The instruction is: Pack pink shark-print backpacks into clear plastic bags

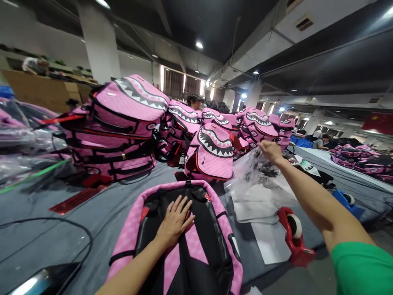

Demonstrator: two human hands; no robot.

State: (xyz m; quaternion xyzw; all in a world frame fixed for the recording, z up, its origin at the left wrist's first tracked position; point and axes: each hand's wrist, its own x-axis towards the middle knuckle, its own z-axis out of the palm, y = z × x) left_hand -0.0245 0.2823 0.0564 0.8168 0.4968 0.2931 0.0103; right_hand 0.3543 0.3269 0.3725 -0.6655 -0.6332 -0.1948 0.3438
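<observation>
- Pink checkered fabric fills the view: a pink backpack [184, 241] lies back-side up on the grey table [101, 221] right in front of me, its black padded panel facing up.
- My left hand [175, 223] rests flat on that black panel, fingers spread, grip released and closed on nothing.
- My right hand [270, 150] is stretched out well ahead and to the right, its grip pinched on the top edge of a clear plastic bag [254, 172], which hangs from it above a stack of more clear bags [258, 205] on the table.
- Just right of the backpack and near the table's edge sits a red tape dispenser [294, 235] with a roll of tape; a blue tape dispenser [346, 203] stands farther right.
- Behind the backpack, a heap of pink backpacks with shark-mouth prints [172, 127] crowds the table.
- A black cable [61, 223] loops across the table on the left.
- Farther back, another person [321, 142] sits by a second table with more pink bags.
</observation>
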